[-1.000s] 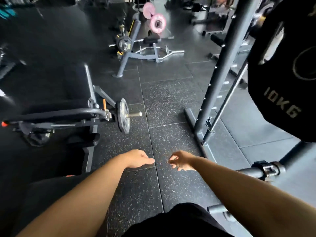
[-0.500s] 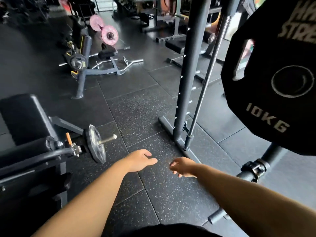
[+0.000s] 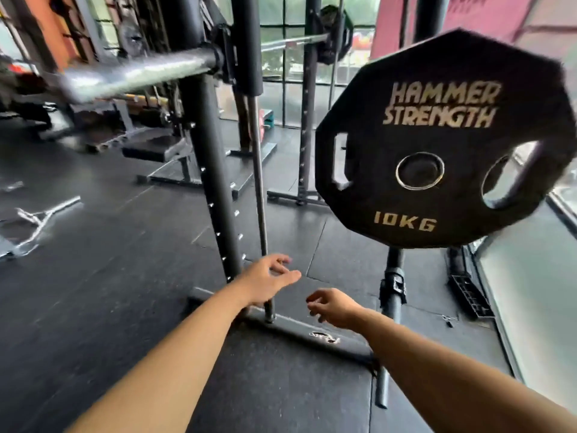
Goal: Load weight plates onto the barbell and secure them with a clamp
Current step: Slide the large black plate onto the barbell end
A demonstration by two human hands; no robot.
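Centrally, left hand (image 3: 268, 281) and right hand (image 3: 335, 306) hover empty, fingers loosely curled; 10 kg plate (image 3: 443, 142) sits right, barbell sleeve (image 3: 137, 71) far left.

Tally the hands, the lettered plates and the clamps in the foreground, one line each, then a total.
Hands: 2 (left hand, right hand, both empty)
Lettered plates: 1 (10KG plate)
Clamps: 1 (clamp on the bar below that plate)
Total: 4

View tilts upward: barbell sleeve (image 3: 140, 70) enters upper left, 10 kg plate (image 3: 437, 195) shows whole, left hand (image 3: 265, 281) spreads its fingers.
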